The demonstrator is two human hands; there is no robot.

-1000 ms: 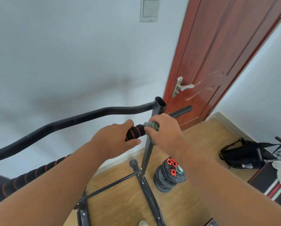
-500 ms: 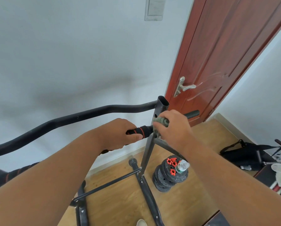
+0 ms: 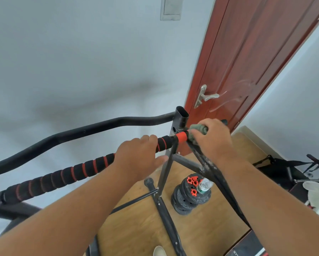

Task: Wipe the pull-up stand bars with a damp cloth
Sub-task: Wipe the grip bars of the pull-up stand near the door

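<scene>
A black pull-up stand fills the view, with a foam-wrapped bar [image 3: 68, 174] striped black and red running from lower left up to the upright post [image 3: 181, 119]. My left hand [image 3: 138, 157] grips this padded bar near its right end. Just right of an orange band on the bar, my right hand [image 3: 210, 139] holds a grey-green cloth [image 3: 197, 129] wrapped round the bar beside the post. A bare curved black bar [image 3: 92, 129] runs behind, close to the wall.
A red-brown door [image 3: 247, 58] with a metal handle stands right behind the post. On the wooden floor below lie stacked weight plates [image 3: 188, 198] with a water bottle [image 3: 204, 186] on top. A black bag [image 3: 284, 167] and other gear lie at the right.
My right hand has slid the cloth rightward along the bar towards the post's far side. The left hand has followed a little to the right, and an orange band now shows between the hands.
</scene>
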